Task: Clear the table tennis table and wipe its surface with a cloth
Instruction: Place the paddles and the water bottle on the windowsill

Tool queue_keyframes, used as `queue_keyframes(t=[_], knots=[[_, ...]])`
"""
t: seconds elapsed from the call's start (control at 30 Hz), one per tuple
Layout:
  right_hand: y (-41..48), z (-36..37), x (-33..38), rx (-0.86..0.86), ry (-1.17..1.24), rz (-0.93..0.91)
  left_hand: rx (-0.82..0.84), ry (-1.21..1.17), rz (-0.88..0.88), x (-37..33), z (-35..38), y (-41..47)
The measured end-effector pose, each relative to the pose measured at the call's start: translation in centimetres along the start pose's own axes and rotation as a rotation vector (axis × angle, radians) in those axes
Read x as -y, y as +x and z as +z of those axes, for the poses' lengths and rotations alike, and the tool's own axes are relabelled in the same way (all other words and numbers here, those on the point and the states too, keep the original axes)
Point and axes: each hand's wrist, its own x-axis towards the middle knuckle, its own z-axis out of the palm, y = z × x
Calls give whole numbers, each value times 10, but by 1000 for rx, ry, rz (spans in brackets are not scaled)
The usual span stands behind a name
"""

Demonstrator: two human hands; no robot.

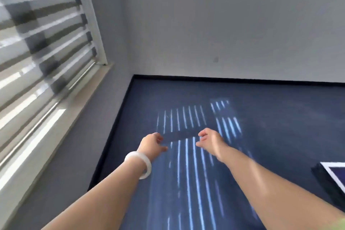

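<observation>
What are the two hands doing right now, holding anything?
Left hand: fingers loosely curled, holding nothing visible.
Right hand: fingers loosely curled, also empty as far as the blur lets me tell.

We see both of our forearms bare, with no sleeves reaching them. On our left wrist sits a thick, smooth, milky-white translucent bangle (138, 164), round and glossy like jade or glass. Our right wrist carries nothing. At the lower right corner a blurred scrap of pale yellow-green fabric (339, 224) shows.
</observation>
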Motion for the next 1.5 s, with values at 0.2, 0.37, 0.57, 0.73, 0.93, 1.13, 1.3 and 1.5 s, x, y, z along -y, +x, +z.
queue_keyframes(t=[0.2, 0.37, 0.57, 0.73, 0.93, 1.13, 1.3, 1.5], knots=[[-27, -86, -106, -237, 98, 256, 224, 141, 260, -104, 79, 32], [-76, -138, -162, -415, 150, 456, 387, 210, 452, -178, 133, 42], [-145, -176, -195, -662, 258, 624, 583, 263, 685, -248, 185, 32], [-221, -176, -215, -840, 284, 762, 727, 317, 845, -287, 237, -3], [-312, -149, -246, -999, 379, 952, 909, 338, 981, -307, 294, -75], [-377, -146, -290, -1079, 468, 1046, 1013, 339, 1060, -330, 345, -150], [-411, -166, -340, -1090, 466, 1049, 1017, 343, 1063, -349, 384, -196], [-428, -191, -395, -1080, 506, 1027, 1017, 358, 1001, -362, 431, -227]])
